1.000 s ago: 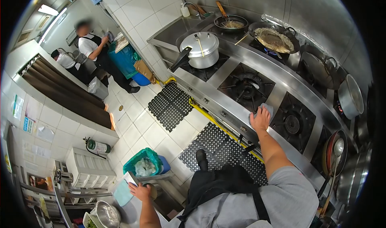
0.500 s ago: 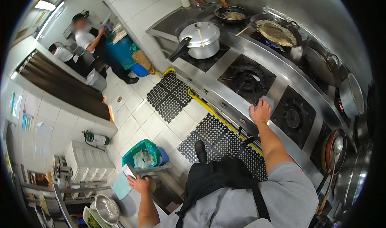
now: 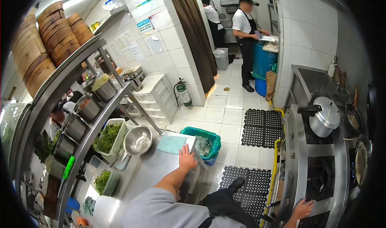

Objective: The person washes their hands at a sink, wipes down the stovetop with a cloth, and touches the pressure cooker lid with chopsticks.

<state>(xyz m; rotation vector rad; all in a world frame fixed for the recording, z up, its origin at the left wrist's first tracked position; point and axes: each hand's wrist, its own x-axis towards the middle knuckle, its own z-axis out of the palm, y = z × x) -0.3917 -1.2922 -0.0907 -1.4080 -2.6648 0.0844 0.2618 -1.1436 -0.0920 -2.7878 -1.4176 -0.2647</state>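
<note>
My left hand [image 3: 187, 159] rests at the corner of the steel worktable [image 3: 159, 169], fingers spread. Its fingertips are at the edge of a folded light blue cloth [image 3: 172, 143]. Low at the right, my right hand [image 3: 303, 208] presses on the front of the stove [image 3: 299, 167], near a burner [image 3: 320, 175]. Only a sliver of the grey cloth [image 3: 314, 203] shows by its fingertips; the hand covers the rest. A metal bowl [image 3: 138, 140] sits on the worktable beyond the blue cloth.
A lidded pressure cooker [image 3: 325, 117] stands on the stove. A lined bin [image 3: 217, 145] is beyond the table corner. Greens fill a basket [image 3: 116, 135] and a tub [image 3: 108, 184]. Black mats [image 3: 261, 127] lie on the floor. Another person [image 3: 245, 35] stands by a blue barrel.
My view has swung left, from the stove toward the worktable and shelves. Both hands stay at about the same places, left by the blue cloth and right on the stove front.
</note>
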